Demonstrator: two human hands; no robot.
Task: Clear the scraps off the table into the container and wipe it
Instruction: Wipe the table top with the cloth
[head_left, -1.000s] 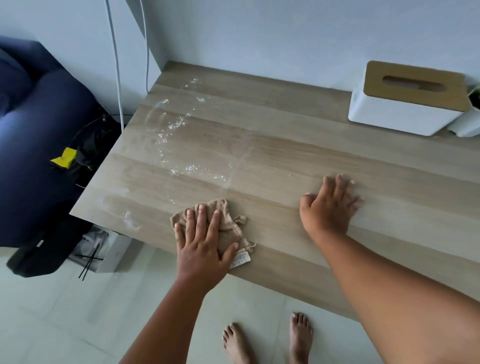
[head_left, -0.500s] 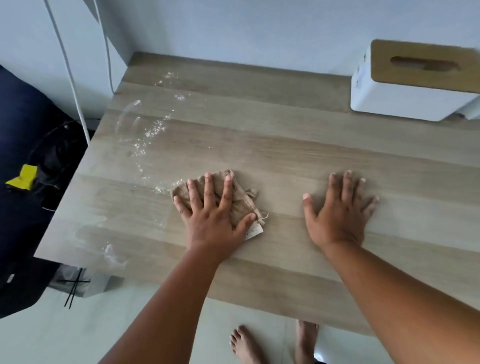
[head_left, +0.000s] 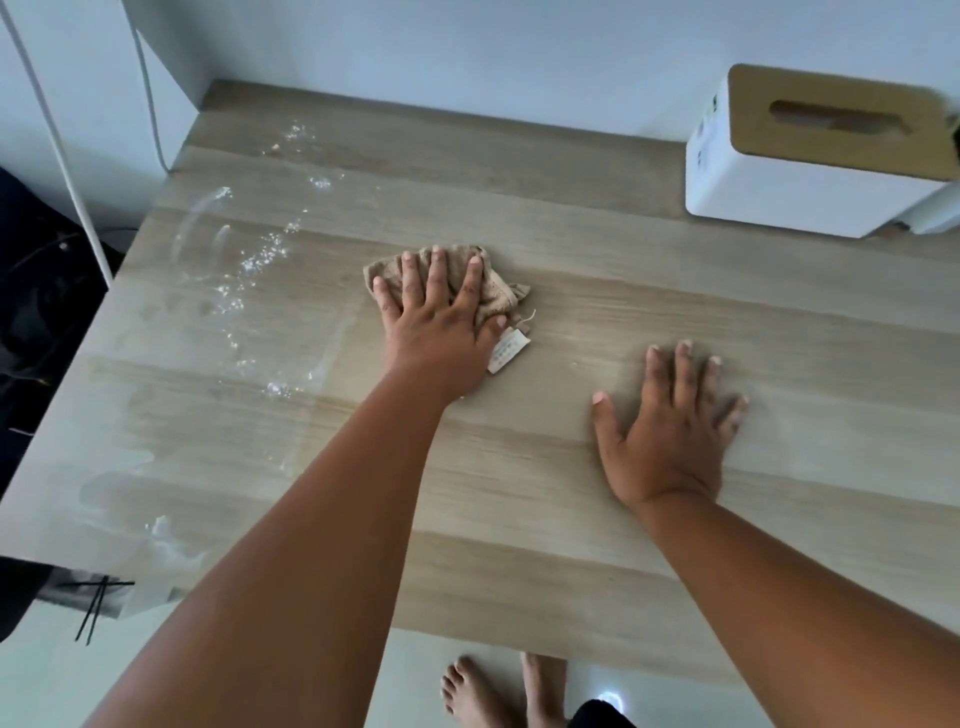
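Note:
A crumpled beige cloth (head_left: 493, 293) with a white label lies near the middle of the light wooden table (head_left: 597, 519). My left hand (head_left: 434, 325) presses flat on the cloth with straight, spread fingers. Wet streaks and droplets (head_left: 254, 291) shine on the table's left part, to the left of the cloth. My right hand (head_left: 670, 426) rests flat on the bare wood to the right, fingers spread, holding nothing. No scraps or scrap container are visible.
A white tissue box with a wooden lid (head_left: 815, 156) stands at the back right against the wall. White cables (head_left: 62, 171) hang down beyond the table's left edge, above dark items on the floor. My bare feet (head_left: 498, 691) show below the front edge.
My left hand has pushed the cloth away from the front edge toward the table's middle and rightward. My right hand has stayed flat on the wood.

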